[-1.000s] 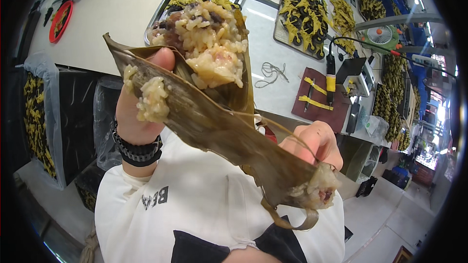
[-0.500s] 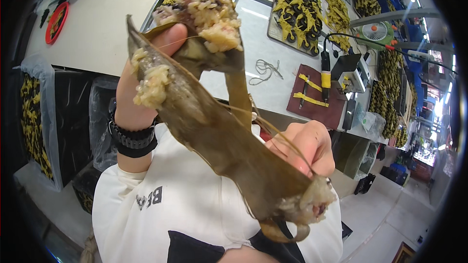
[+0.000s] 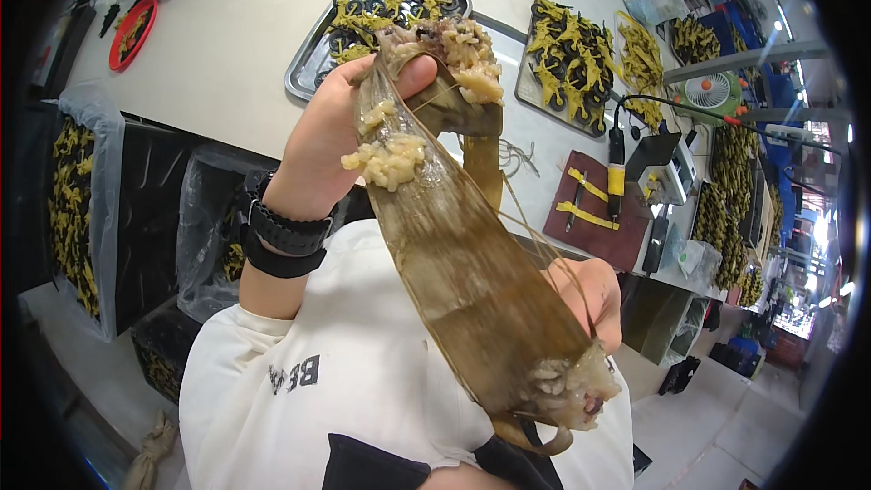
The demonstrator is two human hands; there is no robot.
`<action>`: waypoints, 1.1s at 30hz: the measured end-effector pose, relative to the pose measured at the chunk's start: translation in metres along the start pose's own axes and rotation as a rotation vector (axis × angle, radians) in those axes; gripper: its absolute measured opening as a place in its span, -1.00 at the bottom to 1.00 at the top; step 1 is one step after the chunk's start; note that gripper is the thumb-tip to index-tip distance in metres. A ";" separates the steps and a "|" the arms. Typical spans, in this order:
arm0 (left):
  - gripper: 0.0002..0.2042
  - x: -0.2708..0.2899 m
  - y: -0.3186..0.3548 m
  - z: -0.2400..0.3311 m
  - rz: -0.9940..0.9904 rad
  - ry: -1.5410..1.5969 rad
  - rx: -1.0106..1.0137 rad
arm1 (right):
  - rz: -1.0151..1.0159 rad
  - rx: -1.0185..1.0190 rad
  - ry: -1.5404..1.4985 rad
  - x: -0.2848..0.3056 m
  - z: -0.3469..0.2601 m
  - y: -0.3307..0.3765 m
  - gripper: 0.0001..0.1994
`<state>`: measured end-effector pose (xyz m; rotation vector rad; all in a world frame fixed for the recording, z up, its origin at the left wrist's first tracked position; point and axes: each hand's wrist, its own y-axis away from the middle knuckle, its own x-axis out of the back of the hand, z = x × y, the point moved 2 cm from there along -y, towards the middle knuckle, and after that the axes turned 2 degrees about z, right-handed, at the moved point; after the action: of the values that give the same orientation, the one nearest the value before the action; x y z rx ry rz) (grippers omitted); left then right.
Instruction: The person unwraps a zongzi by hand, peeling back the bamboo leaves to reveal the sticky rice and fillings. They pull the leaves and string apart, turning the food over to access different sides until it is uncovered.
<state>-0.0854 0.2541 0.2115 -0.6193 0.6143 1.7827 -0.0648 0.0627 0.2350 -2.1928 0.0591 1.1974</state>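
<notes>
A long brown-green leaf wrapper (image 3: 472, 263) of a sticky rice dumpling stretches diagonally between my hands. My left hand (image 3: 318, 145), with a black band at its wrist, grips the wrapper's upper end, thumb on top. Beside that thumb sits a lump of sticky rice (image 3: 467, 59) on a folded part of the leaf. More rice grains (image 3: 392, 161) cling to the leaf's upper face. At the lower end is another rice clump (image 3: 573, 388). My right hand (image 3: 594, 295) is curled against the leaf's lower right edge, its fingertips hidden behind it. Thin string (image 3: 535, 229) runs along that edge.
Beyond my hands, a bench holds metal trays (image 3: 304, 63) of yellow and black parts, a maroon mat (image 3: 590, 227), a black-and-yellow tool (image 3: 616, 177), a loose cord (image 3: 519, 159) and a green fan (image 3: 708, 91). Plastic-lined bins (image 3: 104, 218) of parts stand at left.
My left hand has moved right and slightly down with the upper end of the wrapper. The leaf now hangs steeper, its face turned more toward me. My right hand stays near the lower end.
</notes>
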 end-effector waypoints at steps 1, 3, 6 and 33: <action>-0.68 -0.006 0.003 0.002 -0.012 0.022 0.000 | 0.000 -0.067 0.066 -0.008 -0.010 -0.005 -0.64; -0.69 -0.005 0.004 -0.006 0.002 0.010 -0.209 | -0.001 -0.136 0.126 -0.011 -0.015 -0.009 -0.64; -0.64 0.041 -0.019 -0.024 0.052 0.020 0.029 | -0.023 -0.178 0.112 -0.005 -0.011 -0.008 -0.64; -0.71 -0.034 0.018 0.014 -0.132 0.009 0.111 | -0.378 -0.146 0.449 -0.053 -0.004 -0.050 -0.92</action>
<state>-0.0955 0.2352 0.2461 -0.5784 0.6594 1.6127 -0.0764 0.0870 0.3028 -2.4224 -0.2533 0.5065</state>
